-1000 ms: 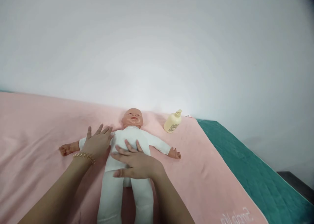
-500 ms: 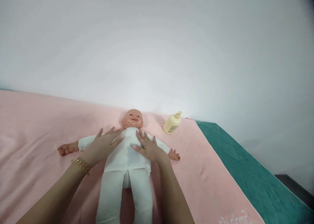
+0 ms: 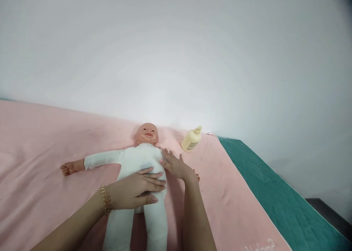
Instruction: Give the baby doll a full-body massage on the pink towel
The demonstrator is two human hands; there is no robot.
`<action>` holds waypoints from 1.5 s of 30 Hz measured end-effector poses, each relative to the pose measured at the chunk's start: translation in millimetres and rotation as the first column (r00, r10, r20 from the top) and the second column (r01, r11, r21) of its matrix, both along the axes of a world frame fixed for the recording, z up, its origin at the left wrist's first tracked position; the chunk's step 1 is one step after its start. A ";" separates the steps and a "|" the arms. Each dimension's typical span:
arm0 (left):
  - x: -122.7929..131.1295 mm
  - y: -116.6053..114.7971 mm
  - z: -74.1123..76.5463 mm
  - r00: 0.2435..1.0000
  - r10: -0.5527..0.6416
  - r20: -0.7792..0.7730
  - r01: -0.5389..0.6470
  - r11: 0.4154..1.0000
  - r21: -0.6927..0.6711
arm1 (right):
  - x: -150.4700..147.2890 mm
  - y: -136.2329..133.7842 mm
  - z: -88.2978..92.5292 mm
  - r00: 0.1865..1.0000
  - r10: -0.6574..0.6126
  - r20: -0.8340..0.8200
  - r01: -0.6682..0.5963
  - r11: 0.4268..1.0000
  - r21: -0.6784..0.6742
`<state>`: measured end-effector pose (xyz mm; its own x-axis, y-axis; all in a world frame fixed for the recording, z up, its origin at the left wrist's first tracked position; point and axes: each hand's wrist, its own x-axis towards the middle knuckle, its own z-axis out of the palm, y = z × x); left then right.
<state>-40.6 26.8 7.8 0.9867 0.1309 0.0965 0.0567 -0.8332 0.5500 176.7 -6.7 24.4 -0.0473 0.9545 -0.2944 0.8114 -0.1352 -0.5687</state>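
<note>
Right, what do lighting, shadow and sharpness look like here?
Head view: wall brightest just above the doll; head view: soft shadow on the pink sheet between doll and right forearm; head view: top-right corner dark, print on the bottle too small to read.

Bottle print: the pale yellow pump bottle (image 3: 192, 136) bears a block of dark print (image 3: 191, 146) low on its side – several short rows of tiny characters, too small and blurred to read.
Cloth lettering: white lettering (image 3: 261, 246) stands on the pink cloth (image 3: 217, 203), near its corner at the lower right; the frame's bottom edge cuts it off, and no word can be made out with certainty.
Cloth's far edge: a small whitish and reddish mark (image 3: 210, 134) shows near the wall – whether it carries writing cannot be told.
Legible wording: none.
</note>
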 end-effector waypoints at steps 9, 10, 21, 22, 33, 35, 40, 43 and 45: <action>-3.6 41.7 -41.7 0.882 0.455 0.120 -0.470 0.867 0.165 | -2.6 -4.2 10.3 1.000 0.002 0.023 -0.002 1.000 0.005; -4.2 43.5 -44.4 0.850 0.512 0.121 -0.526 0.835 0.162 | -4.1 -5.1 12.7 0.999 0.024 0.028 -0.024 1.000 -0.004; -6.4 50.2 -39.2 0.632 0.737 0.239 -0.744 0.663 -0.077 | -33.9 -24.3 39.1 0.953 0.301 -0.004 -0.301 0.953 -0.029; -8.6 52.7 -38.4 0.609 0.751 0.256 -0.761 0.644 -0.078 | -40.9 -24.9 38.9 0.941 0.339 -0.012 -0.339 0.940 -0.022; -25.1 68.7 -35.1 0.469 0.838 0.280 -0.848 0.516 -0.121 | -72.6 -12.0 15.3 0.810 0.585 -0.030 -0.585 0.811 0.027; -24.8 67.6 -33.2 0.472 0.839 0.271 -0.844 0.518 -0.135 | -70.6 -6.6 10.3 0.853 0.522 0.012 -0.522 0.852 0.051; -24.6 63.8 -28.7 0.450 0.854 0.263 -0.841 0.504 -0.199 | -63.2 2.2 -0.8 0.951 0.295 0.087 -0.301 0.951 0.065; -25.3 62.1 -26.0 0.435 0.858 0.274 -0.834 0.498 -0.237 | -53.3 5.0 -5.1 0.978 0.182 0.106 -0.188 0.981 0.048; -25.0 59.3 -22.7 0.459 0.848 0.266 -0.805 0.523 -0.279 | -45.0 6.7 -6.3 0.983 0.146 0.113 -0.149 0.989 0.018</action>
